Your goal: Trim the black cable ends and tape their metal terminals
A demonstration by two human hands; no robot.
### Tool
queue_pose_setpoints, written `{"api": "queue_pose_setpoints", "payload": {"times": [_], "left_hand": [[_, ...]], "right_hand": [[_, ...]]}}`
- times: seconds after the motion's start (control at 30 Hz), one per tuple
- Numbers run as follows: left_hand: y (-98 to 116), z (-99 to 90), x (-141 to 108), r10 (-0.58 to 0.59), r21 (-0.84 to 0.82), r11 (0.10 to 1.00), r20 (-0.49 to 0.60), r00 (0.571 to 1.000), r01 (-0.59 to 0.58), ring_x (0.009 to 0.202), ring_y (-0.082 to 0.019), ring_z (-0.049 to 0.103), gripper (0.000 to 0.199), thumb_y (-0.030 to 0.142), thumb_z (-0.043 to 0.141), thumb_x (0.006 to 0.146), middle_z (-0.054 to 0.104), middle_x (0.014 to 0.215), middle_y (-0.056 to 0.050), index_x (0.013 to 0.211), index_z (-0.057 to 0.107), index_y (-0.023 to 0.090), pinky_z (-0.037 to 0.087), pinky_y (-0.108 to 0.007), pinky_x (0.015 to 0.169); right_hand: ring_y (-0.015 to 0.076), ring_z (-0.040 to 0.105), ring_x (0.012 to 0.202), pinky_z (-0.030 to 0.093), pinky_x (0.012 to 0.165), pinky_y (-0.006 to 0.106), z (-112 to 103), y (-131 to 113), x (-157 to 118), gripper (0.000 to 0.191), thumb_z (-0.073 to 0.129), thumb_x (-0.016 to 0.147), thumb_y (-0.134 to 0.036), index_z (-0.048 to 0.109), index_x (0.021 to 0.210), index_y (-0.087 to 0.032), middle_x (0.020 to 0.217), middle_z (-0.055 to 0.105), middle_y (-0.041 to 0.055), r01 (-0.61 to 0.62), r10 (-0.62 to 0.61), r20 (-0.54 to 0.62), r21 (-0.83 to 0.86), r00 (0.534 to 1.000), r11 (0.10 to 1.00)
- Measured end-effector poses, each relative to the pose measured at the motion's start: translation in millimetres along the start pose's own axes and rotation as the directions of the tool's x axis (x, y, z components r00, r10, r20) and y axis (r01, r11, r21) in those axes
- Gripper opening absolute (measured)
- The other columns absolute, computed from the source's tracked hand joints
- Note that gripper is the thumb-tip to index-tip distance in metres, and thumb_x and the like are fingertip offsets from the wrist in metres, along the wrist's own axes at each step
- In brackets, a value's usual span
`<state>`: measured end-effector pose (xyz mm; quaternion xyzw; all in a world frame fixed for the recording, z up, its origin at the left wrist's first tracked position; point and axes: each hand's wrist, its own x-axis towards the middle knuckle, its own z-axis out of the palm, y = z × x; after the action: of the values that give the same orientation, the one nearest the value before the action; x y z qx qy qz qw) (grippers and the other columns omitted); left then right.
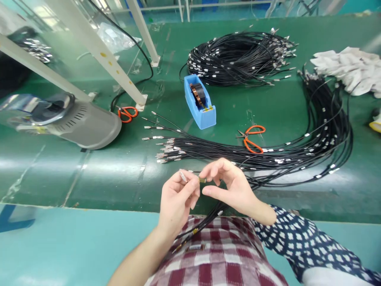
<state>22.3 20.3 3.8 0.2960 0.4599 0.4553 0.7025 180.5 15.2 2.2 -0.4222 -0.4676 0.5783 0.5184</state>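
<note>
My left hand (180, 192) pinches a thin black cable between thumb and fingers. The cable's silver-white end (183, 176) sticks up above the knuckles. A small piece of yellow tape (203, 180) shows at the left fingertips. Close beside it is my right hand (228, 184), thumb and forefinger apart, with the forefinger at or touching the tape. Below the hands, several black cables (216, 212) hang over the table edge onto the checked apron (226, 254). Just beyond lies a long bundle of black cables (208, 147) with white labels and metal ends.
A blue tape dispenser (200, 103) holds a roll of tape. Orange-handled snips (252, 138) lie across the bundle; another orange-handled pair (127, 114) is by a post. Also there: a coiled cable heap (238, 59), white gloves (351, 67), and a grey machine (86, 125) on the green table (119, 178).
</note>
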Motion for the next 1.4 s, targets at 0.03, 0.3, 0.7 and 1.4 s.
{"api": "queue_pose_setpoints", "payload": {"times": [0.03,0.3,0.7,1.4], "left_hand": [[-0.5,0.4,-0.7,-0.002,0.003,1.0,-0.006,1.0,0.002,0.039,-0.003,0.041,0.029,0.032,0.082,0.077,0.055,0.053,0.005,0.072,0.059,0.016,0.032,-0.014,0.037],[1.0,6.4,-6.7,-0.007,-0.014,1.0,0.048,0.999,0.008,0.041,-0.004,0.042,0.031,0.035,0.085,0.074,0.055,0.051,0.004,0.07,0.06,0.015,0.031,-0.014,0.038],[-0.8,7.8,-4.1,-0.06,-0.049,0.997,0.053,0.997,0.063,0.041,-0.005,0.039,0.034,0.036,0.085,0.072,0.053,0.049,0.004,0.07,0.057,0.016,0.027,-0.016,0.039],[3.7,7.2,-3.8,0.0,-0.008,1.0,0.01,1.0,0.0,0.04,-0.003,0.041,0.034,0.036,0.085,0.073,0.052,0.054,0.005,0.071,0.059,0.015,0.032,-0.014,0.038]], "right_hand": [[0.0111,0.058,0.074,0.042,0.064,0.025,3.4,-0.1,0.3,0.032,0.083,0.075,-0.027,0.052,0.081,-0.021,0.086,0.067,0.0002,-0.016,0.017,-0.021,0.033,1.0,0.999],[0.0072,0.056,0.061,0.044,0.061,0.022,4.4,12.3,5.7,0.042,0.085,0.071,-0.022,0.043,0.074,-0.02,0.07,0.06,-0.0062,-0.299,0.216,0.222,0.476,0.951,0.827],[0.0058,0.045,0.056,0.035,0.057,0.021,-8.1,16.1,2.3,0.046,0.088,0.069,-0.025,0.042,0.072,-0.02,0.065,0.052,-0.007,-0.369,0.211,0.334,0.537,0.919,0.759],[0.0098,0.056,0.075,0.049,0.071,0.026,18.6,2.9,-1.7,0.036,0.085,0.074,-0.023,0.05,0.084,-0.024,0.088,0.054,-0.003,0.06,-0.035,-0.123,0.208,0.992,0.976]]}}
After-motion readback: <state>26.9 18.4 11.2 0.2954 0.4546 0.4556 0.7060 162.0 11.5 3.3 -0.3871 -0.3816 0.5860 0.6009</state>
